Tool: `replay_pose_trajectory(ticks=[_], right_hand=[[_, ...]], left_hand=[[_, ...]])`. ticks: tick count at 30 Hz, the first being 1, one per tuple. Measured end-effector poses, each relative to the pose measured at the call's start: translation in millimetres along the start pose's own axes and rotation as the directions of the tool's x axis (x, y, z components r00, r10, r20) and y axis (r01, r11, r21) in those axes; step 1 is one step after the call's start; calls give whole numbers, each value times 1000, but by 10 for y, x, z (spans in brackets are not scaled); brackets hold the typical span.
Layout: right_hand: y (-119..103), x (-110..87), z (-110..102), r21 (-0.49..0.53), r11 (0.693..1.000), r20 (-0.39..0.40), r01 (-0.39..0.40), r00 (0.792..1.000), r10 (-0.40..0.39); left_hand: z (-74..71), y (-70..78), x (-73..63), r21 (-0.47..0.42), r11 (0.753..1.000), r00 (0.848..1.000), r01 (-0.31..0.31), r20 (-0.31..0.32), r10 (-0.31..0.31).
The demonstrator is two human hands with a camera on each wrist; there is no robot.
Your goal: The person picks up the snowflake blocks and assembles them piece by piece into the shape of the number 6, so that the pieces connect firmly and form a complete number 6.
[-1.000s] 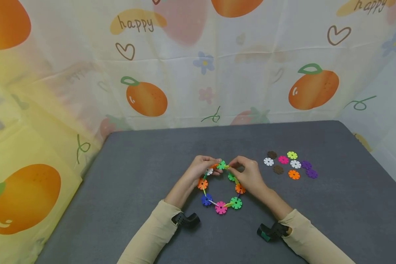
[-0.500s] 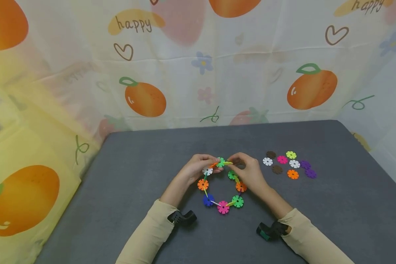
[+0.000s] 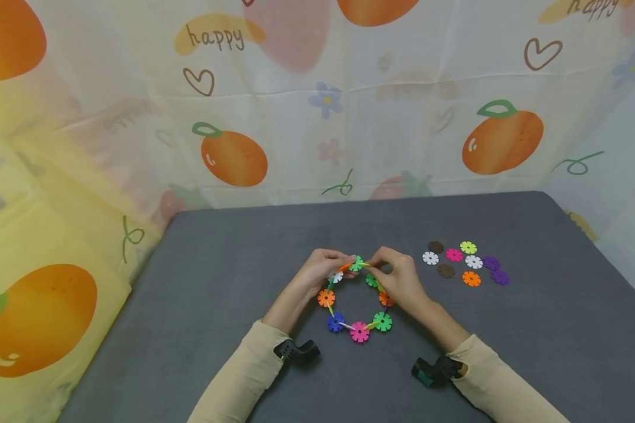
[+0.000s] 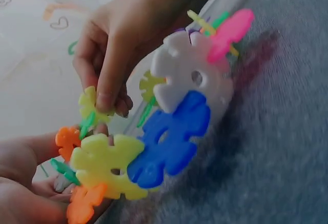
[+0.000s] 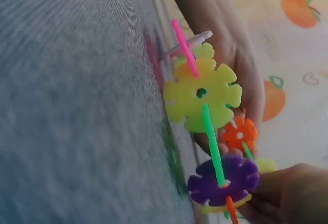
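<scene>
Between left hand (image 3: 318, 271) and right hand (image 3: 399, 279), fingers pinching it, curves a multicoloured disc ring (image 3: 359, 338), perhaps unjoined; beyond them, grey table (image 3: 254, 241) runs to its far edge (image 3: 349, 205).

Loose notched discs (image 3: 473, 262) on grey table (image 3: 233, 252)

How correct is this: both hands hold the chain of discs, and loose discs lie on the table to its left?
Only the side is wrong: the head view shows the loose discs on the table to the right of the chain, which the left hand and right hand hold.
</scene>
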State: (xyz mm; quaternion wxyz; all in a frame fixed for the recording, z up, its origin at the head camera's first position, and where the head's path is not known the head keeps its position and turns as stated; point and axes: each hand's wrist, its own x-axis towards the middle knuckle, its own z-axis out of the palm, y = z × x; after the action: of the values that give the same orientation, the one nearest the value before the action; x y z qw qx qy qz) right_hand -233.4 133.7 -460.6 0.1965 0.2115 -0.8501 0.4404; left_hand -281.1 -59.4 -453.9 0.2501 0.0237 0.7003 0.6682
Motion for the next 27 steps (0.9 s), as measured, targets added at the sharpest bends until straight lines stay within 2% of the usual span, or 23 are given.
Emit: replay_pose_trajectory(ticks=[2,4,7,10,13,15,19,22,27], right_hand=[[-7,24,-30,6,997,63,-76,995,75],[-8,52,-73,-1,987,142,-163,976,162],[-4,83,-168,-48,962,248,-267,930,271],[28,100,-266,-111,939,314,-327,885,345],[60,109,-328,-143,926,363,-349,852,377],[82,116,-347,-129,925,403,-357,834,377],[120,122,-363,-35,915,439,-401,817,375],[133,120,-370,101,867,450,-488,800,398],[112,112,-346,258,738,476,-623,747,464]], left_hand=[[-7,0,2,-33,999,1000,24,17,-23],[-27,1,7,-53,997,998,48,31,-46],[-75,3,6,-55,997,998,62,35,-60],[-123,11,8,-46,997,998,57,31,-56],[-155,16,9,-46,996,996,72,51,-69],[-165,20,7,-47,995,994,83,72,-79],[-164,34,5,-22,995,990,102,95,-100],[-167,40,7,0,993,989,114,97,-114],[-184,43,2,9,993,987,119,111,-119]])
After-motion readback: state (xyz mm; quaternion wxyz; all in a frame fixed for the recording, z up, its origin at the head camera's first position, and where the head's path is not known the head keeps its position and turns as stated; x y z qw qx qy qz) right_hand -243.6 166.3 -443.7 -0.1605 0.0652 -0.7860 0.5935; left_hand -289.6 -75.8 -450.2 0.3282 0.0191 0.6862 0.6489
